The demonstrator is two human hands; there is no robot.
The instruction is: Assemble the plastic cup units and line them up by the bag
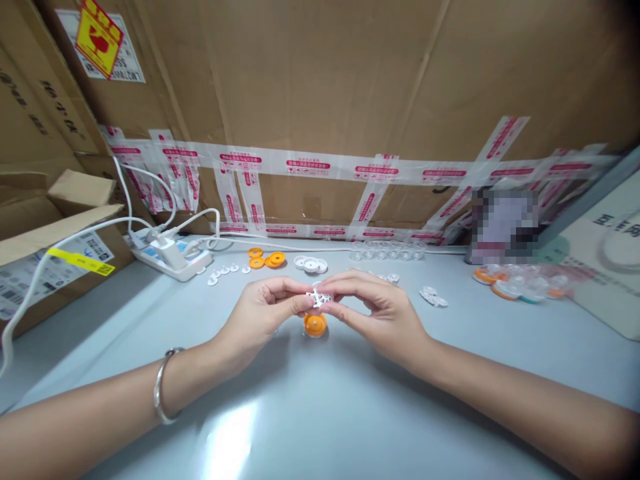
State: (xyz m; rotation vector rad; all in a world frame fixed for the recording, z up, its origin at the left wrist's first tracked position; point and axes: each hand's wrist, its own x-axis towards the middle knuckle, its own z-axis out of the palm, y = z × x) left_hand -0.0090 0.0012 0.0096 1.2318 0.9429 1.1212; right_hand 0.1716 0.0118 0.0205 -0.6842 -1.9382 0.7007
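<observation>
Between the fingertips of my left hand [263, 313] and my right hand [383, 310] is a small white openwork plastic part [319, 297]. Both hands pinch it, one from each side, a little above the table. Its exact shape is partly covered by the fingers. Just below it on the table sits a round orange plastic piece [315, 325] with a small pin-like spot at its middle. My left wrist wears a silver bangle [159, 390].
Behind my hands lie orange rings [257, 263], white discs [311, 265], small white pieces [230, 269], clear cups [387, 251] and white openwork parts [433, 297]. Clear-topped pieces [520, 285] are grouped at right. A power strip [173, 257] and cardboard box [60, 247] stand left.
</observation>
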